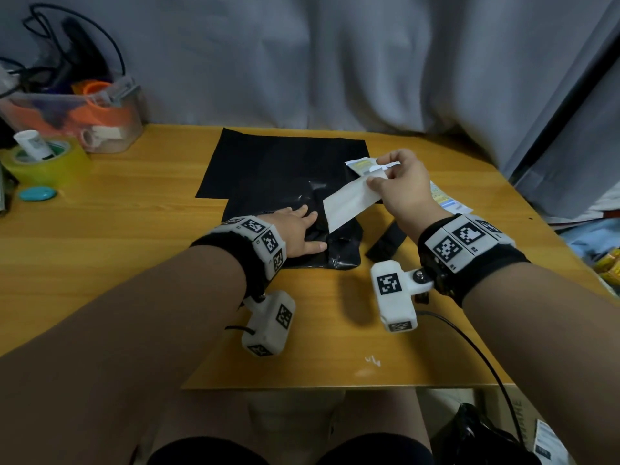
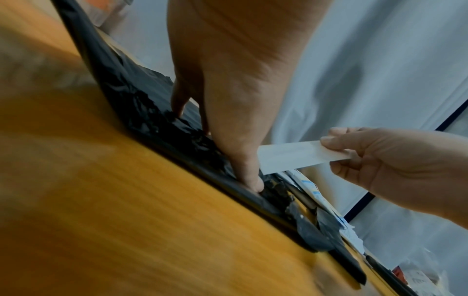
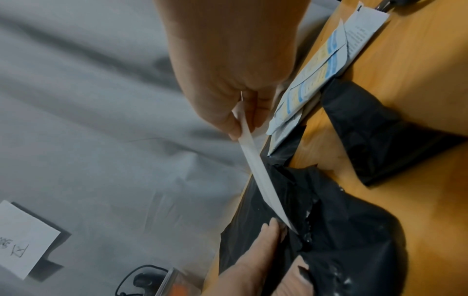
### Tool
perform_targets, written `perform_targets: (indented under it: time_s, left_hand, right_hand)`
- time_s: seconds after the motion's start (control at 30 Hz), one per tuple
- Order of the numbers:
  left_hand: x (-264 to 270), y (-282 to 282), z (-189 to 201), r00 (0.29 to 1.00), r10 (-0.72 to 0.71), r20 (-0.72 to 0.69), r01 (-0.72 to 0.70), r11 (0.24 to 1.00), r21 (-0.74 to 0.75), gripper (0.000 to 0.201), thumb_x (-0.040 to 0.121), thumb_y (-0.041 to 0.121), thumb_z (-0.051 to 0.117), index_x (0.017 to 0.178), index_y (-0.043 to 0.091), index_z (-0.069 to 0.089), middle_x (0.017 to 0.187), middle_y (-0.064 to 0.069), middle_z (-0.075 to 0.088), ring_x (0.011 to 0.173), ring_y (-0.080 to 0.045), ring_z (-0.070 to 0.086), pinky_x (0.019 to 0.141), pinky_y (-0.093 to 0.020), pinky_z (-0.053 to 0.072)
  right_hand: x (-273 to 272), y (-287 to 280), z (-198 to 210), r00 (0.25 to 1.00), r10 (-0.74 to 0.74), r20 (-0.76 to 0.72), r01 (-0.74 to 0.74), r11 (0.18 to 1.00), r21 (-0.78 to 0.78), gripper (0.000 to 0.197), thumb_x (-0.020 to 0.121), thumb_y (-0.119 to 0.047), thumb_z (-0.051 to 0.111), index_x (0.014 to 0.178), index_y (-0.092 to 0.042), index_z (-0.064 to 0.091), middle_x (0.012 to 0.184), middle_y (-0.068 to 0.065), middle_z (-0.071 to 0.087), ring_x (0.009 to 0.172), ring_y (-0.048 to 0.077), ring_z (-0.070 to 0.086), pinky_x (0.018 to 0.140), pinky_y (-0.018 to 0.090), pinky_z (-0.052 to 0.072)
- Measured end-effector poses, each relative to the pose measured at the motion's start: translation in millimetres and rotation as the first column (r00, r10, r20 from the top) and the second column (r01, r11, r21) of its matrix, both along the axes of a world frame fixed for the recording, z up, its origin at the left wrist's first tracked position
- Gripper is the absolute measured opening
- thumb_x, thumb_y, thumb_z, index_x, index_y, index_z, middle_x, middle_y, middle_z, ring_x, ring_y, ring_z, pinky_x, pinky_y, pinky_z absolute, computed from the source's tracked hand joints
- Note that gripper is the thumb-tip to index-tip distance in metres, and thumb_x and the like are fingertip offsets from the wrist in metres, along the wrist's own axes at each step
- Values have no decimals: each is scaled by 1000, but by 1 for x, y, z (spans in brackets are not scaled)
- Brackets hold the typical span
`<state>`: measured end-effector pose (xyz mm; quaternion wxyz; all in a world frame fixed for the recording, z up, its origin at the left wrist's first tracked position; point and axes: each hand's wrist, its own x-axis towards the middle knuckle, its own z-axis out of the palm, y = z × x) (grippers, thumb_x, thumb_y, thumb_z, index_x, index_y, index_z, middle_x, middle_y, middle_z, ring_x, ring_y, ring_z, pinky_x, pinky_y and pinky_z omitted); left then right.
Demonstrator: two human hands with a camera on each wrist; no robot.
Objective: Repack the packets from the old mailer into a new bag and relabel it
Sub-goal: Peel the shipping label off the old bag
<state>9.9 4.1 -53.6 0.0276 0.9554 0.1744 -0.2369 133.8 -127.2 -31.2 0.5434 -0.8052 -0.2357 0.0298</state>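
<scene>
— What sat nearest the lens?

— The left hand, fingers flat and straight, pressed down on the crumpled black old mailer on the wooden table.

— And the right hand?

— Raised, pinching a white label strip whose lower end reached the mailer.

— The rest?

— A flat new black bag lay behind; printed packets rested just right of it.

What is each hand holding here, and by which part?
Right hand pinches the white label by its upper end. Left hand holds nothing; it presses flat on the crumpled black mailer.
</scene>
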Motion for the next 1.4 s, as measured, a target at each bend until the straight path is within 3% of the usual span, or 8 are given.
perform_targets:
  time_s: [0.27, 0.47, 0.77, 0.9, 1.1, 1.2, 1.3, 1.4]
  left_hand:
    - [-1, 2, -3, 1000, 7, -13, -6, 1000, 13, 80, 90, 65, 29, 150, 25, -4, 159, 1, -7, 147, -24, 1, 118, -47, 14]
    - [-1, 1, 0, 1000, 5, -12, -5, 1000, 16, 80, 90, 65, 28, 150, 24, -5, 159, 1, -7, 147, -23, 0, 118, -48, 14]
    - [-4, 3, -7, 999, 25, 20, -25, 1000, -1, 79, 89, 66, 28, 150, 27, -5, 159, 4, -8, 147, -22, -1, 116, -52, 16]
    - [-5, 2, -7, 1000, 22, 18, -22, 1000, -6, 79, 90, 66, 27, 150, 27, -5, 159, 5, -9, 147, -22, -2, 116, -53, 15]
    - [-9, 2, -7, 999, 16, 43, -15, 1000, -18, 78, 90, 66, 27, 150, 28, -4, 159, 5, -9, 147, -21, -2, 117, -50, 13]
    - [-9, 2, -4, 998, 18, 54, -17, 1000, -15, 79, 90, 66, 29, 151, 26, -1, 159, 4, -6, 147, -22, 0, 117, -50, 14]
    - [-9, 3, -2, 995, 31, 97, -29, 999, -26, 80, 88, 66, 33, 151, 25, 5, 159, 4, 4, 146, -25, 10, 113, -50, 22]
    - [-6, 3, 2, 981, 105, 160, -91, 991, -95, 69, 94, 61, 23, 150, 26, 5, 157, 1, 14, 143, -27, 17, 110, -53, 23]
  right_hand:
    - [-10, 3, 7, 997, 43, 58, -46, 997, 55, 33, 79, -4, 66, 80, -31, 47, 63, -3, 47, 66, 19, 52, 75, 43, 52]
    - [-10, -5, 10, 996, 50, 68, -54, 997, 55, 28, 81, -4, 67, 90, -23, 49, 64, -3, 47, 65, 17, 51, 72, 39, 50]
    - [-16, -4, 3, 997, -35, 71, 25, 991, 135, 25, 80, -6, 66, 88, -24, 51, 67, -3, 47, 66, 15, 49, 69, 35, 49]
    - [-21, -8, -6, 995, -59, 77, 46, 985, 164, 22, 80, -4, 64, 85, -22, 53, 64, -5, 40, 58, 11, 39, 60, 25, 37]
    - [-19, -17, -4, 995, -96, -32, 100, 977, 189, 28, 80, -5, 67, 94, -23, 50, 71, -2, 44, 59, 9, 42, 61, 22, 40]
    - [-12, -13, 6, 982, -59, -179, 87, 984, 153, 32, 80, -7, 70, 106, -16, 53, 85, 2, 56, 75, 14, 57, 71, 25, 50]
    - [-4, -14, 16, 905, 39, -423, 9, 994, 111, 32, 82, -5, 68, 112, 0, 58, 103, 16, 63, 101, 33, 64, 88, 44, 54]
    - [1, -16, 17, 822, 65, -566, -3, 994, 110, 22, 84, -4, 62, 105, -6, 57, 100, 12, 64, 97, 28, 64, 83, 41, 56]
